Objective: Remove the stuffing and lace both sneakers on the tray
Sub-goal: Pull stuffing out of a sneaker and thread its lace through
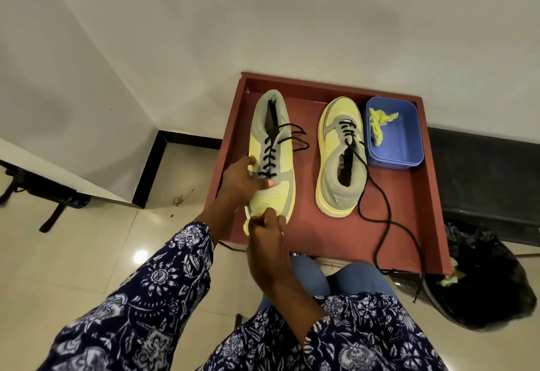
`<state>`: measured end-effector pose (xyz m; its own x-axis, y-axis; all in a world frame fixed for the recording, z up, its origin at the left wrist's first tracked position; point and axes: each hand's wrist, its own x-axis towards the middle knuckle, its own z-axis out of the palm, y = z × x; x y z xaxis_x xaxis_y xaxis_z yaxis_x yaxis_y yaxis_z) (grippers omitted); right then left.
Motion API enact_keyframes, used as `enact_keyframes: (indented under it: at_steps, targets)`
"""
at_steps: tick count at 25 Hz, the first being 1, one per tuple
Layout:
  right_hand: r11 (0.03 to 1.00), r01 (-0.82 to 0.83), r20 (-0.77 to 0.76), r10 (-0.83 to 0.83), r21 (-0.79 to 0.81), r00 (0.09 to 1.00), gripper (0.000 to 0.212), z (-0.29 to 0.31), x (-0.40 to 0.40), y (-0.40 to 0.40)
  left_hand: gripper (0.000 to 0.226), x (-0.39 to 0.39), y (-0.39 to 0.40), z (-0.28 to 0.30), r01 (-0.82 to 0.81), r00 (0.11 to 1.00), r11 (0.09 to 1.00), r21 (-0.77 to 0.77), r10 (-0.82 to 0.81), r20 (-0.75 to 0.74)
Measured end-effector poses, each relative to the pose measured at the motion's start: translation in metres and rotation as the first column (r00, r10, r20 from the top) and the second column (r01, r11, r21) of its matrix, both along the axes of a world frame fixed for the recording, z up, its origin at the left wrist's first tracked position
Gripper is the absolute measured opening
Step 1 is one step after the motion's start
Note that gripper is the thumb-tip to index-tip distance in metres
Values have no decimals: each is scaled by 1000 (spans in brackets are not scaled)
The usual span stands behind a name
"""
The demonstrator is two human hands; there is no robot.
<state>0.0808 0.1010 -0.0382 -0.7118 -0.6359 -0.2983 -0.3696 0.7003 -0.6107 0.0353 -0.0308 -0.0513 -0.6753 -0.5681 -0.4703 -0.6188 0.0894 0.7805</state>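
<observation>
Two yellow-and-grey sneakers lie on a dark red tray (409, 195). The left sneaker (273, 142) points its toe toward me and is laced with a black lace tied near the tongue. My left hand (241, 182) grips its side at the lower eyelets, thumb on the toe box. My right hand (267, 224) pinches the toe tip. The right sneaker (340, 154) points its toe away. Its black lace (382, 215) is threaded through the lower eyelets, and the long loose ends trail across the tray and over its near edge.
A blue plastic tub (394, 134) at the tray's far right holds crumpled yellow stuffing (378, 125). A black bag-lined bin (479, 283) with yellow scraps stands to the right of the tray. White walls are behind and left. My knees in jeans (336, 277) are under the tray's near edge.
</observation>
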Motion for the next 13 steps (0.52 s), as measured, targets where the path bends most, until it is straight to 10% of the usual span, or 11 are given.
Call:
enact_keyframes:
  at_steps: [8, 13]
  targets:
    - [849, -451, -286, 521, 278, 804, 24, 6, -30, 8, 70, 0, 1, 2, 36, 999, 999, -38, -35, 23]
    - [841, -529, -438, 521, 116, 732, 26, -16, -62, 35, 71, -1, -1, 1, 27, 999, 999, -34, -26, 29]
